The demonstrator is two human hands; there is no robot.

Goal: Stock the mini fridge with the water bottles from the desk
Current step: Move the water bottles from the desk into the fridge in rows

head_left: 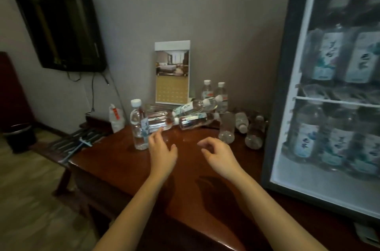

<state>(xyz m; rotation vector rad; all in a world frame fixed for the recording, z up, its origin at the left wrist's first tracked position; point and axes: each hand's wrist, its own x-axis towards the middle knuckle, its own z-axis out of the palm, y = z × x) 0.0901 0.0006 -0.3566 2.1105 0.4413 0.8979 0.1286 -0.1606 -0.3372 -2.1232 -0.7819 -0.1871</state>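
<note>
Several clear water bottles crowd the back of the dark wooden desk (185, 181). One upright bottle (138, 125) stands at the left. A lying bottle (158, 121) rests just beyond my left hand (162, 153), whose fingertips reach its near side. Two more lying bottles (195, 114) are stacked behind it, and further ones (227, 127) lie toward the fridge. My right hand (219, 155) hovers above the desk, fingers curled apart, holding nothing. The mini fridge (275, 127) stands at the right, its shelves holding several labelled bottles (308, 137).
A standing calendar card (172, 72) leans against the wall behind the bottles. A wall-mounted television (61, 24) hangs at the left. A small white bag (116, 117) sits at the desk's back left corner. A luggage rack (78, 141) and a dark bin (18, 137) stand left of the desk.
</note>
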